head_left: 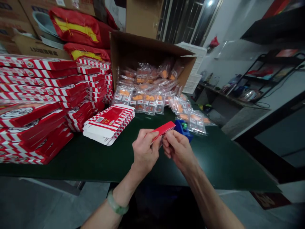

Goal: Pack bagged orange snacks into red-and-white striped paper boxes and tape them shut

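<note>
My left hand (145,148) is closed around a thin red carton (164,128), held on edge above the table in the middle of the head view. The fingers of my right hand (178,144) are pinched together at the carton's right end; what lies between their tips is mostly hidden. Just behind the carton is a blue tape dispenser (184,129) with something green in it. To the left lies a stack of flat red-and-white cartons (111,121), with a barcode on the top one.
Tall stacks of red-and-white boxes (35,82) fill the table's left side. Behind, an open cardboard box (152,43) lies on its side, spilling clear packets (145,101) onto the green table (95,165). White plastic crates (194,68) stand behind it. A cluttered counter (228,95) is at the right.
</note>
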Demonstrator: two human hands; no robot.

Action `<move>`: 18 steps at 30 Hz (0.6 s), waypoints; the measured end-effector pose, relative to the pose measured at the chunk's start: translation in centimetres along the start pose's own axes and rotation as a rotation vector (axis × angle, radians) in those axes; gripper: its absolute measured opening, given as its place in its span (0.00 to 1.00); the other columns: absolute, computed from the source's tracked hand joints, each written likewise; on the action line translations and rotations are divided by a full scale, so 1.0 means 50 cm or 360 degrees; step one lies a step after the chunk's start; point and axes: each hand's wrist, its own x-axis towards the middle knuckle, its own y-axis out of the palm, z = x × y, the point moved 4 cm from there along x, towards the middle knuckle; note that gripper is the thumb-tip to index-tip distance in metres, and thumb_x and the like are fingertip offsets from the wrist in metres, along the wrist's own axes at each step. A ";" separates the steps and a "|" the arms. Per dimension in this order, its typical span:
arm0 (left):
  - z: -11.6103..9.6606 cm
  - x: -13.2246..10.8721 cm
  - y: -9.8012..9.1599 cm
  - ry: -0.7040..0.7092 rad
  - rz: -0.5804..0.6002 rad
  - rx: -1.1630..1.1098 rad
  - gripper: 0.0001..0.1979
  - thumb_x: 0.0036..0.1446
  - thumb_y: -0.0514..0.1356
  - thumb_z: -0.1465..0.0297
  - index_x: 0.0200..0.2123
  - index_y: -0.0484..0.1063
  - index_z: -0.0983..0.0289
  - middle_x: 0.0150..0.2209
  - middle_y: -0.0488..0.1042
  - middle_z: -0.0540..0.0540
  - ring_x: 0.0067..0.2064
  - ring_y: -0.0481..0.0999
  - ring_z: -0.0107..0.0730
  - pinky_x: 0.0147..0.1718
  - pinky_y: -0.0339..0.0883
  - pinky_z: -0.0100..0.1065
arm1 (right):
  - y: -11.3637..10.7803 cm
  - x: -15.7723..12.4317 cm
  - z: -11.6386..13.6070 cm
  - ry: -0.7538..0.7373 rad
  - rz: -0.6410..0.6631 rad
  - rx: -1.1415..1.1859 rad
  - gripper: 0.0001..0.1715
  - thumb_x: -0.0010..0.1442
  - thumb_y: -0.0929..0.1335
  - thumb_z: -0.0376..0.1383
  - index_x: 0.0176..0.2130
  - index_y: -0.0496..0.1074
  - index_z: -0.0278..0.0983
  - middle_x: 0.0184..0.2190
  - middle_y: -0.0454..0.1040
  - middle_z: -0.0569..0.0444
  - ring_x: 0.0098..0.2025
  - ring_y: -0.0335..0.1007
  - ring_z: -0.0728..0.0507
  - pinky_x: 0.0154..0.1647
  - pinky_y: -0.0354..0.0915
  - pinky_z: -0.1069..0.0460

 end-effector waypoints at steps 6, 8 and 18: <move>-0.007 -0.001 -0.003 0.0044 -0.0004 -0.0074 0.06 0.53 0.62 0.78 0.35 0.72 0.65 0.33 0.74 0.53 0.34 0.76 0.24 0.32 0.72 0.26 | -0.004 0.001 -0.009 0.0291 -0.0167 -0.0022 0.26 0.44 0.74 0.49 0.18 0.59 0.36 0.12 0.58 0.64 0.12 0.50 0.57 0.11 0.46 0.59; -0.011 -0.003 -0.005 0.0055 0.0025 -0.0121 0.06 0.53 0.62 0.78 0.36 0.73 0.64 0.34 0.74 0.53 0.34 0.76 0.24 0.32 0.72 0.26 | -0.003 -0.001 -0.007 0.0478 -0.0183 -0.0019 0.27 0.43 0.74 0.49 0.18 0.58 0.36 0.11 0.57 0.65 0.11 0.49 0.57 0.11 0.46 0.59; -0.038 -0.025 -0.005 0.0096 0.0064 -0.0288 0.09 0.50 0.61 0.81 0.35 0.71 0.64 0.35 0.74 0.55 0.34 0.75 0.26 0.32 0.71 0.28 | -0.016 -0.017 -0.031 0.0803 -0.0219 -0.0153 0.33 0.48 0.67 0.60 0.17 0.54 0.38 0.09 0.51 0.65 0.10 0.45 0.56 0.11 0.44 0.58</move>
